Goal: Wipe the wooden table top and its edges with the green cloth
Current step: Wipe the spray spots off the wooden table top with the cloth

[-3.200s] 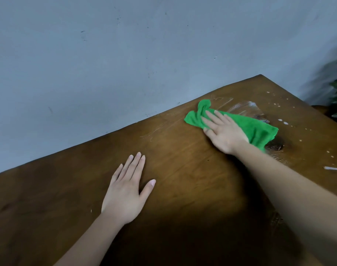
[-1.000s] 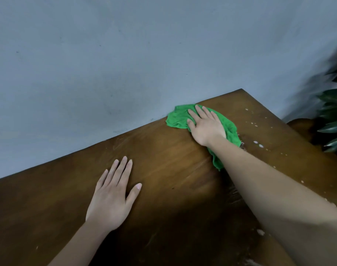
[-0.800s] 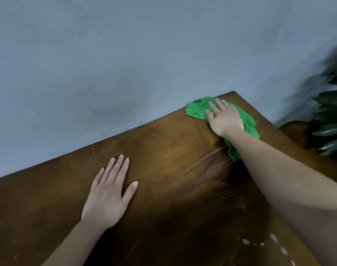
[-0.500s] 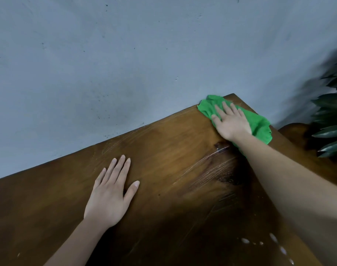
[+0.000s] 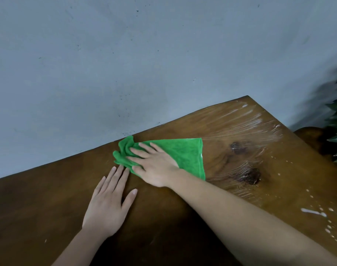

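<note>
The green cloth (image 5: 184, 152) lies on the brown wooden table top (image 5: 48, 198) near its far edge by the wall. My right hand (image 5: 154, 166) presses flat on the cloth's left half, fingers straight and spread. The cloth is bunched under the fingertips and spread smooth to the right. My left hand (image 5: 108, 202) rests flat on the bare wood just left of it, fingertips almost touching the cloth. Wet whitish streaks (image 5: 246, 121) fan across the wood toward the far right corner.
A grey wall (image 5: 125, 64) runs along the table's far edge. White droplets (image 5: 315, 212) dot the wood at the right. Dark green plant leaves (image 5: 336, 120) stand beyond the right edge, beside a rounded wooden piece (image 5: 309, 135). Two dark knots (image 5: 250, 175) mark the wood.
My right hand has dragged the cloth from the far right corner leftward along the far edge, leaving wet streaks behind. My left hand has stayed flat on the table.
</note>
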A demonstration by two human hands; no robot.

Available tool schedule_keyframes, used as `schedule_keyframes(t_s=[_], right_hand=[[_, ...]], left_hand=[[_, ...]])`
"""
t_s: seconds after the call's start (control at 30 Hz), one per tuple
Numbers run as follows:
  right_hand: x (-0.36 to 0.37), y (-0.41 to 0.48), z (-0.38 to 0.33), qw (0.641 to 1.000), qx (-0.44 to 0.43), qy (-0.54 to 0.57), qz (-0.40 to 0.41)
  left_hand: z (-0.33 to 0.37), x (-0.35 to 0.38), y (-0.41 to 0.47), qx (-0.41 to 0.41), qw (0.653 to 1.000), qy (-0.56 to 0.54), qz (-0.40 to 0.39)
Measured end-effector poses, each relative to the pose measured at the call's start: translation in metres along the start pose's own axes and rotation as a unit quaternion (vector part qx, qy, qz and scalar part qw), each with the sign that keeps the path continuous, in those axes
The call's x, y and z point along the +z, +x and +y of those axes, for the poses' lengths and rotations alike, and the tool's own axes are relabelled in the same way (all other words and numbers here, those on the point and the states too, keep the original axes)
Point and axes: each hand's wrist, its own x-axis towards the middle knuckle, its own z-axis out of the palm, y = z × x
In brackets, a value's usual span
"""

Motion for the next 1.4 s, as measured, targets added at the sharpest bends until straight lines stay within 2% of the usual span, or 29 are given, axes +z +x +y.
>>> schedule_keyframes(t_s=[0.13, 0.3, 0.7, 1.03, 1.27, 1.4], right_hand=[[0.003, 0.040, -0.033, 1.000, -0.020, 0.020, -0.005], [-0.004, 0.054, -0.012, 1.000, 0.004, 0.016, 0.016], [-0.058, -0.041, 0.181, 0.979, 0.188, -0.023, 0.070], [-0.099, -0.151, 0.314, 0.907, 0.404, 0.017, 0.117], [-0.100, -0.201, 0.316, 0.855, 0.495, 0.080, 0.134], [-0.084, -0.211, 0.293, 0.863, 0.485, 0.026, 0.137]], left_hand=[[-0.013, -0.003, -0.010, -0.023, 1.000, 0.001, -0.002], [-0.009, -0.003, -0.006, -0.023, 1.000, 0.004, 0.002], [0.021, -0.003, 0.026, -0.012, 1.000, 0.005, -0.015], [0.070, -0.001, 0.055, 0.036, 0.999, 0.023, -0.021], [0.072, 0.005, 0.059, 0.055, 0.998, 0.020, -0.009], [0.071, 0.005, 0.059, 0.058, 0.998, 0.017, -0.006]])
